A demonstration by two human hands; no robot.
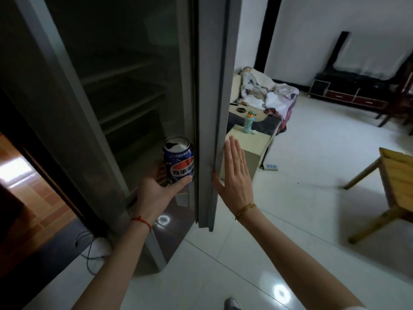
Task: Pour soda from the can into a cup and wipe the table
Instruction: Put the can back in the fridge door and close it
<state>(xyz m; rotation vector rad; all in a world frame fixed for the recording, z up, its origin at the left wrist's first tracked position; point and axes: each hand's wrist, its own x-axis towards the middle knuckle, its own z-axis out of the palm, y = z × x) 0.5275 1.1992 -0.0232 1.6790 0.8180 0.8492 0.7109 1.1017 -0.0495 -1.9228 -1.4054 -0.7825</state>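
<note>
The can stands upright, long axis vertical and already opened, gripped by the left hand with fingers wrapped round it at the fridge opening, while the right hand presses flat-fingered, empty, against the door edge.

A white tiled floor carries the grey fridge at left, a beige cabinet behind its door, a wooden table at right and a dark TV stand far off. A small bottle stands on the cabinet.
</note>
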